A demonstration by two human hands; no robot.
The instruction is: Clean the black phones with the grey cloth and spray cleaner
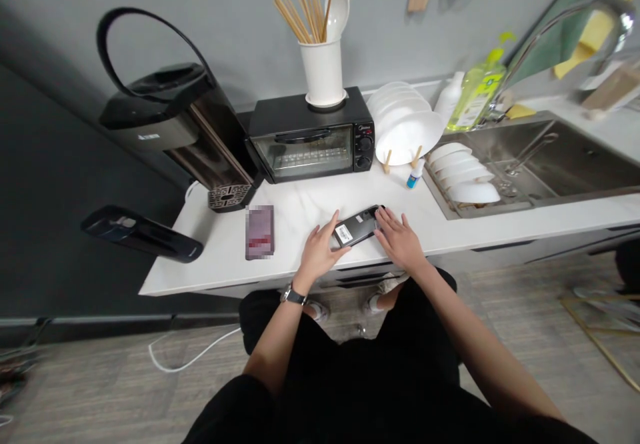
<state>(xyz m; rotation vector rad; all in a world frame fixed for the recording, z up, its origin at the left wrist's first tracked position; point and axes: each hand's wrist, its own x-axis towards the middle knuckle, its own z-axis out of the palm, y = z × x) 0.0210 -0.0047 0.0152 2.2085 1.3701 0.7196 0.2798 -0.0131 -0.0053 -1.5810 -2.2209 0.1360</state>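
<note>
From the head camera, a dark phone (pixel 358 228) lies aslant near the front edge of the white desk (pixel 215 257). The left hand (pixel 320 247) has its thumb and fingers parted around the phone's left end; whether it grips cannot be told. The right hand (pixel 397 236) is flat and loosely open, its extended fingers resting on the other end.

Bare surface lies between the left hand and a blurred-over flat rectangle (pixel 259 232), and a strip runs behind the phone to the toaster oven (pixel 310 147). To the right, the front edge continues past the sink (pixel 590 194).

The desk is smooth with faint grey veining; the phone is a glossy slab bearing a pale label. The oven is boxy, black and glass-fronted, the sink brushed metal, and the upright plates (pixel 407 134) white, round and glossy.
</note>
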